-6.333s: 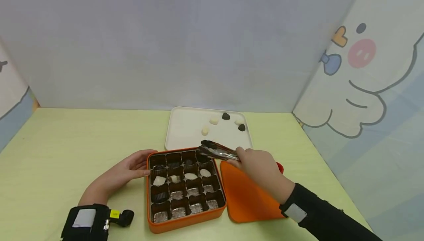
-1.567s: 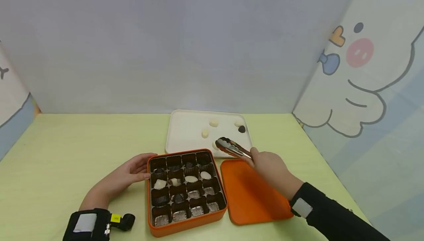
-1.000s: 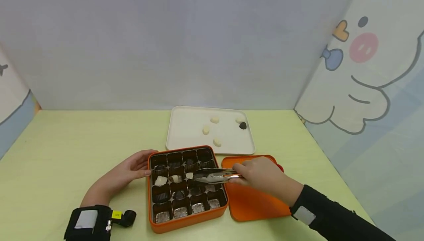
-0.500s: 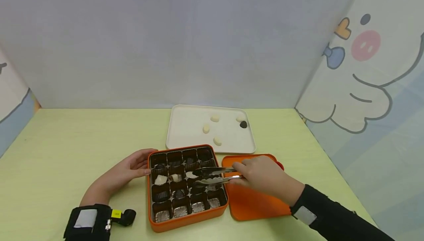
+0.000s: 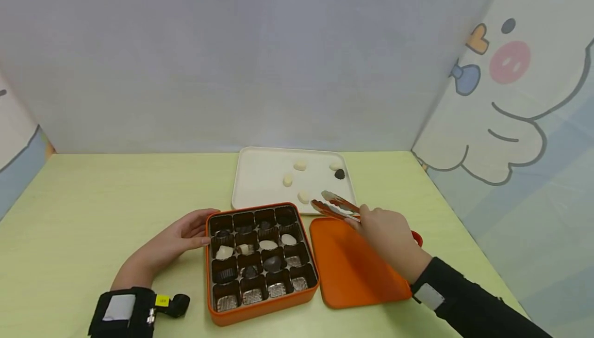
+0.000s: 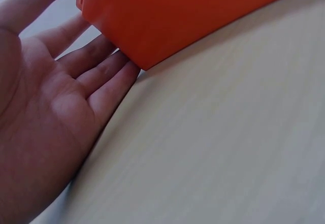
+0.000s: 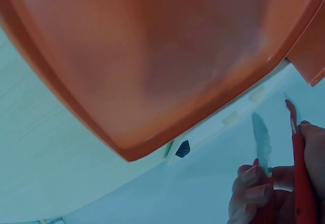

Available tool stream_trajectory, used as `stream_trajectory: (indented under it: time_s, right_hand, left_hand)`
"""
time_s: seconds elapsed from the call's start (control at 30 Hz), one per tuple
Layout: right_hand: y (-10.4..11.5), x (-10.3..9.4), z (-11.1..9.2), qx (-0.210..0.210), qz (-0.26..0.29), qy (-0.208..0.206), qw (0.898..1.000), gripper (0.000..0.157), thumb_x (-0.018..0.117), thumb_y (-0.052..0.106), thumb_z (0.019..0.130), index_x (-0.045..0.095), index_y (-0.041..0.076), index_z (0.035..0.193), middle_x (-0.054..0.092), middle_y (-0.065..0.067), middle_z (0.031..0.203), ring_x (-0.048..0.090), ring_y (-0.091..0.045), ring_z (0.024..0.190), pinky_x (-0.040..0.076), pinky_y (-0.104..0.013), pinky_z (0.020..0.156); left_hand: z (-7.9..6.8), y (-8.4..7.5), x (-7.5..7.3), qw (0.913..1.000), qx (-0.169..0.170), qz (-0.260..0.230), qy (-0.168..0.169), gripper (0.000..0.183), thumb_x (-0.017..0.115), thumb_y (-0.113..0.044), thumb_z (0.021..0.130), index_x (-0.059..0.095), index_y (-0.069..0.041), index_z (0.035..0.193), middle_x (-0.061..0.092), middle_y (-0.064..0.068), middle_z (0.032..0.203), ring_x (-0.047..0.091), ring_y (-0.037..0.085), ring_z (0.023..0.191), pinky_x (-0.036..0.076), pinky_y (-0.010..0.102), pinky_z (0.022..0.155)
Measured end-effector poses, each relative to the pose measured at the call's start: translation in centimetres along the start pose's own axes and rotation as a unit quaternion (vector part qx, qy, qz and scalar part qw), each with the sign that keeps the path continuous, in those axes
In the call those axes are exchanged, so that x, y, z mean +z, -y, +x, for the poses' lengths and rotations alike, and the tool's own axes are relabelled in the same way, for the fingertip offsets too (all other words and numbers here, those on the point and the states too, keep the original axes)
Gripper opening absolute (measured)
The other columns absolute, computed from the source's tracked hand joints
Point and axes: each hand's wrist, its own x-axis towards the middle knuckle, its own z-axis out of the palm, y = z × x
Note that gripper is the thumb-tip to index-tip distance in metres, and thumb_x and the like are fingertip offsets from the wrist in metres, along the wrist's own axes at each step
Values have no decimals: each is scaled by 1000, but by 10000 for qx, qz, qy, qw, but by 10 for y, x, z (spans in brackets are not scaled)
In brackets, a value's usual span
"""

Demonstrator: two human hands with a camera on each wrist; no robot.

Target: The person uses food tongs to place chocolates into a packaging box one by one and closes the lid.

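My left hand [image 5: 181, 237] touches the left side of an orange box [image 5: 264, 308] with straight, relaxed fingers; the left wrist view shows the fingertips at the box's lower corner [image 6: 139, 56]. Inside is a brown insert divided into small compartments. White pieces resembling chocolates sit across its second row, and a dark piece [image 5: 273, 263] lies in the third row. My right hand [image 5: 390, 240] grips tongs [image 5: 337, 200], their arms spread with nothing between them, over the near edge of a white tray [image 5: 255, 183]. A white piece [image 5: 303, 197] lies just left of the tips.
Farther back on the tray are several white pieces and one dark piece [image 5: 340, 174]. An orange lid [image 5: 359, 278] lies right of the box, beneath my right forearm. A pale grey wall [image 5: 278, 59] closes off the back of the table.
The tongs have opened, left the dark piece in the third row and moved up and right to the tray. The tray now has one dark piece, where two lay before. The left hand stays.
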Motion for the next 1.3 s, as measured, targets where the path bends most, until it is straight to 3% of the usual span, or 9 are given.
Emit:
stream_trajectory:
  time_s: [0.13, 0.27, 0.37, 0.53, 0.7, 0.9, 1.3]
  right_hand:
    - [-1, 6, 4, 412, -77, 461, 9981, 47, 53, 50, 86, 45, 5, 74, 40, -2, 48, 37, -17, 39, 32, -26, 33]
    - [-3, 14, 10, 528, -276, 609, 9964, 48, 52, 50, 86, 48, 2, 77, 40, -3, 49, 37, -18, 39, 34, -26, 33]
    - [-8, 22, 16, 629, -380, 710, 9948, 49, 52, 50, 86, 49, 2, 79, 41, -4, 49, 38, -18, 39, 36, -26, 34]
    - [-14, 32, 30, 742, -597, 984, 9906, 48, 55, 48, 85, 48, 1, 75, 38, -4, 49, 37, -18, 39, 36, -25, 34]
    - [-13, 31, 45, 666, -825, 905, 9902, 49, 52, 48, 87, 50, 1, 70, 32, -2, 48, 34, -17, 38, 31, -24, 34]
    - [-15, 28, 59, 831, -798, 897, 9893, 50, 50, 47, 88, 51, 2, 68, 36, -4, 52, 38, -18, 40, 31, -25, 35]
    - [-21, 33, 90, 803, -802, 1049, 9880, 49, 46, 47, 91, 56, 10, 59, 36, -2, 56, 35, -14, 42, 25, -26, 36]
  left_hand:
    - [-2, 0, 1, 10000, -75, -24, -59, 53, 56, -16, 89, 31, -18, 136, 35, 10, 139, 29, 23, 126, 25, 47, 104]
    - [-3, 1, 0, 9998, -166, 25, -131, 53, 57, -17, 88, 32, -21, 135, 36, 8, 139, 30, 21, 125, 27, 43, 103]
    - [-3, 2, -1, 9998, -137, 57, -112, 52, 56, -17, 89, 32, -21, 135, 36, 8, 138, 31, 22, 125, 25, 50, 103]
    - [-4, 2, -2, 9999, -68, 74, -77, 52, 56, -17, 89, 32, -20, 136, 36, 9, 139, 30, 23, 126, 24, 53, 103]
    - [-3, 3, -1, 9999, 2, 84, -69, 52, 55, -17, 89, 32, -20, 135, 36, 10, 138, 31, 24, 125, 24, 54, 102]
    - [-1, 4, 2, 10000, -13, 4, -18, 52, 55, -16, 89, 32, -20, 136, 36, 10, 138, 30, 26, 126, 23, 57, 103]
    - [1, 1, -1, 9999, -92, -85, -65, 51, 56, -16, 89, 33, -22, 135, 39, 7, 136, 32, 21, 125, 26, 48, 103]
